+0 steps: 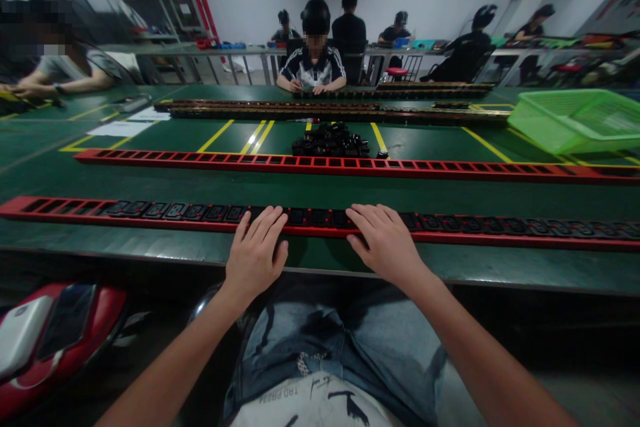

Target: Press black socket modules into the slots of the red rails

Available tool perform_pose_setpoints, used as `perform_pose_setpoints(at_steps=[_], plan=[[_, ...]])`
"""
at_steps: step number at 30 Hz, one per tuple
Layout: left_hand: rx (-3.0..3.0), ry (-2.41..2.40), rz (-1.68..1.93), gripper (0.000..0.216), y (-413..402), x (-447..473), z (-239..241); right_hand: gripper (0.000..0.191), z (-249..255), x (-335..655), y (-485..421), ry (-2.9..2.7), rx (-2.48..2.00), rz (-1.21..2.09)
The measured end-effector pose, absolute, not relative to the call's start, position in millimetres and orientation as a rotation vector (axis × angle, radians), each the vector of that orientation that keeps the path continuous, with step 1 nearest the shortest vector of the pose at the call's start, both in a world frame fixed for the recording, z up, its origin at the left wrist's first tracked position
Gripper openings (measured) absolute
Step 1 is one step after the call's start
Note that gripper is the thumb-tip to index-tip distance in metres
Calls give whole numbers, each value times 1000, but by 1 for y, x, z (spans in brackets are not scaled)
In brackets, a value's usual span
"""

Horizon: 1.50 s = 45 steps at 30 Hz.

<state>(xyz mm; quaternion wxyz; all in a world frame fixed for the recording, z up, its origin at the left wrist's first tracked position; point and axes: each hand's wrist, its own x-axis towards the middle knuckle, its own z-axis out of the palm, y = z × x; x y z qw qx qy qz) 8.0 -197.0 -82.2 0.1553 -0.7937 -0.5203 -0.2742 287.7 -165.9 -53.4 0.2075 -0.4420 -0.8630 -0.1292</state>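
Note:
A long red strip (450, 230) with black socket modules set in its slots lies along the near edge of the green table (150, 180). My left hand (255, 253) rests on the strip with fingers stretched flat, holding nothing. My right hand (385, 240) lies flat on the strip a little to the right, fingers spread over the black sockets. A second red strip (200, 159) with bare slots runs parallel farther back. Behind it sits a pile of loose black socket modules (331, 140).
A light green plastic basket (575, 120) stands at the right. Dark strips (325, 110) lie farther back, where a seated person (314, 57) works opposite me. Another person's arms (60, 80) rest at the far left. White papers (120, 128) lie on the left. Red stool (50, 340) beside my knee.

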Motion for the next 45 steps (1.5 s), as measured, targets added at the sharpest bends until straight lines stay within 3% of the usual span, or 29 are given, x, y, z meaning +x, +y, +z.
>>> perform_pose_setpoints(at_steps=[23,34,45], plan=[[-2416,-1316,-693,51,-202,17,-76,40,-54,287,-166,-2397,-1227,-367],[-2271,-1311,-859,21,-178,45,-60,39,-53,287,-165,-2390,-1220,-371],[-2239,-1319,-879,23,-177,46,-62,40,-56,289,-163,-2383,-1206,-403]])
